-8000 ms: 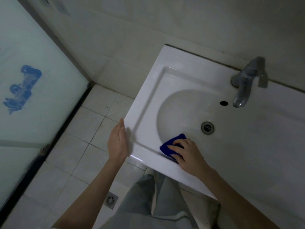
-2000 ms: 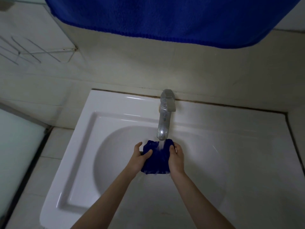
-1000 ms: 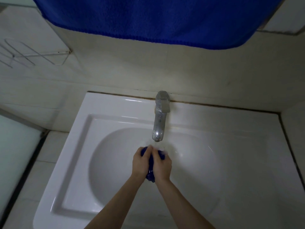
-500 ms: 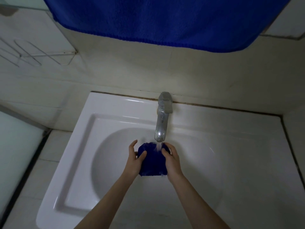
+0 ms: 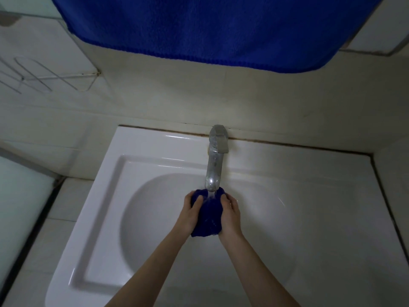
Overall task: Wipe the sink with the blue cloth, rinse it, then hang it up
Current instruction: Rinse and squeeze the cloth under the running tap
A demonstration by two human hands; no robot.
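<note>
Water (image 5: 211, 194) is running from the metal faucet (image 5: 214, 165) straight onto the blue cloth (image 5: 207, 218). The cloth is bunched up over the bowl of the white sink (image 5: 104, 218), just below the spout. The person is holding it from both sides. The left hand (image 5: 188, 216) is gripping the cloth's left edge, thumb curled over the front and the other fingers wrapped round the top. The right hand (image 5: 231, 214) is gripping the right edge the same way, fingers curled into the fabric. Both forearms are reaching in from the near edge of the sink. A large blue towel (image 5: 221, 27) is hanging against the tiled wall above the faucet. A wire rack (image 5: 51, 78) is sticking out from the wall off to the left.
</note>
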